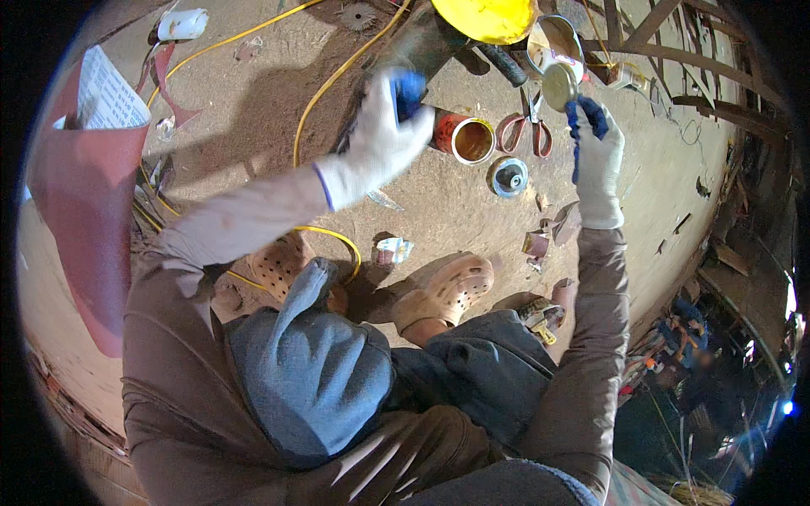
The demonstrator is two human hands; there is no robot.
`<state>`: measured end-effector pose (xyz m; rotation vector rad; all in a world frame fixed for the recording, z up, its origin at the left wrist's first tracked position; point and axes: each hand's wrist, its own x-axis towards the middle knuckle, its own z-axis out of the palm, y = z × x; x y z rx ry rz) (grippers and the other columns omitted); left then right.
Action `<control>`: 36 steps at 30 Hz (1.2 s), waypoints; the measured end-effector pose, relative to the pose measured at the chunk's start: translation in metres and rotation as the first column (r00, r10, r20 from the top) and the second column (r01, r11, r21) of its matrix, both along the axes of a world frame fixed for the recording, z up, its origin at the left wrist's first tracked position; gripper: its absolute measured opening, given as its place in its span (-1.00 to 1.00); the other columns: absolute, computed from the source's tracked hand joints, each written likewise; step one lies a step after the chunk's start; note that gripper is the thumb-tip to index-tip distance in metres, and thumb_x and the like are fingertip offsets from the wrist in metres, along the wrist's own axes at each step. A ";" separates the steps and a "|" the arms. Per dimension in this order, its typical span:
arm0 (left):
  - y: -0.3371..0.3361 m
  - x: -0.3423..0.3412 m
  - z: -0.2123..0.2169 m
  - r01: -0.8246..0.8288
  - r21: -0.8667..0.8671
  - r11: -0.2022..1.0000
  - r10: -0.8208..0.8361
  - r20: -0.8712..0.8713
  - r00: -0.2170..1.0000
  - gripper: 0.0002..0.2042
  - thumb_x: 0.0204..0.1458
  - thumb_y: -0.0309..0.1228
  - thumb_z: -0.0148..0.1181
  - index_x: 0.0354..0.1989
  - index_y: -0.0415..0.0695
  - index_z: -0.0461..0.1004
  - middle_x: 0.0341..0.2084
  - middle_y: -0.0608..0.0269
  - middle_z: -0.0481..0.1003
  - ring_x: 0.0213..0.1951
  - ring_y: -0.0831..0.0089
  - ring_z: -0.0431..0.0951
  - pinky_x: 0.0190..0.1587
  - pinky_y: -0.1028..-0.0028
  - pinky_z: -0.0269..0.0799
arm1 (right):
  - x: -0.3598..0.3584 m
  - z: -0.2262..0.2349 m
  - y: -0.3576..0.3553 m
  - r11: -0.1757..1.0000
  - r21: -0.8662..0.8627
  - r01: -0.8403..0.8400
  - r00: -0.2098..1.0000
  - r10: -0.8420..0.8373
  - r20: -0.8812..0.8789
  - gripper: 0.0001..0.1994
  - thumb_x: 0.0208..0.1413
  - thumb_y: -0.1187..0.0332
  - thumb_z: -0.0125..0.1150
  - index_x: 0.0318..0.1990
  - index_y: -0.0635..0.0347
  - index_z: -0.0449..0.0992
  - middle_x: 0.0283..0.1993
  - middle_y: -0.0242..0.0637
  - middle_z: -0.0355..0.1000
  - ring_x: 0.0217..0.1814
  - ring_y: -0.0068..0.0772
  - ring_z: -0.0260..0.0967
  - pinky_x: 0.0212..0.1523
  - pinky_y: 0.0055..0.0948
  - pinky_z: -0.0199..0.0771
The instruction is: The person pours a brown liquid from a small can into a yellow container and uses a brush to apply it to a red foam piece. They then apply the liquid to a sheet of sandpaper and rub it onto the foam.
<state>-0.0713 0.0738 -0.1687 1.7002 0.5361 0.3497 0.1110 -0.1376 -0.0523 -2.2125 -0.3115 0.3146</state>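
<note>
My right hand [597, 152], in a white glove with blue fingers, pinches a small round pale lid-like disc [557, 88] by its edge. Just beyond that disc a white can [554, 40] stands open. In a matching glove, my left hand [380, 143] is raised to the left of a red can [472, 140]. Motion smears its blue fingers, so any hold is unclear. Between the hands lie scissors [540, 138] with red handles and a round grey lid [508, 177] with a dark centre. The red can is open, with brownish contents.
A yellow disc [485, 15] sits at the far edge above a dark cylinder [504, 65]. Yellow cord [305, 126] snakes over the dusty floor. A reddish-brown sheet [93, 194] curls at left. Metal frames [675, 42] stand far right; scraps lie near my shoes [451, 289].
</note>
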 end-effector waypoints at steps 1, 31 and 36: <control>-0.016 -0.020 -0.008 0.085 0.020 0.996 -0.085 -0.028 0.996 -0.34 -0.04 -0.17 0.41 0.14 -0.26 0.24 -0.06 -0.11 0.44 -0.13 0.09 0.54 -0.08 0.17 0.49 | 0.000 -0.001 -0.012 0.999 0.008 0.034 0.998 -0.034 -0.052 -0.78 0.31 0.36 0.20 -0.01 0.30 0.60 -0.25 -0.44 0.55 -0.30 -0.67 0.40 -0.27 -0.61 0.40; 0.074 0.003 0.117 0.582 0.577 0.573 -0.716 0.006 0.698 -0.09 -0.43 -0.17 0.71 0.20 -0.16 0.37 0.13 0.06 0.44 0.15 0.14 0.47 0.23 0.22 0.40 | -0.043 0.034 0.002 0.845 0.442 -0.301 0.877 0.427 -0.218 -0.83 0.29 0.37 0.23 -0.04 0.19 0.57 -0.33 -0.58 0.47 -0.31 -0.72 0.32 -0.28 -0.60 0.39; 0.072 0.012 0.137 0.542 0.684 0.488 -0.723 -0.030 0.690 -0.14 -0.37 -0.13 0.65 0.18 -0.19 0.40 0.08 0.01 0.45 0.12 0.05 0.47 0.20 0.21 0.43 | -0.049 0.057 0.020 0.797 0.155 -0.584 0.778 0.494 0.388 -0.86 0.14 0.57 0.17 -0.15 0.24 0.54 -0.25 -0.34 0.53 -0.18 -0.30 0.49 -0.11 -0.32 0.47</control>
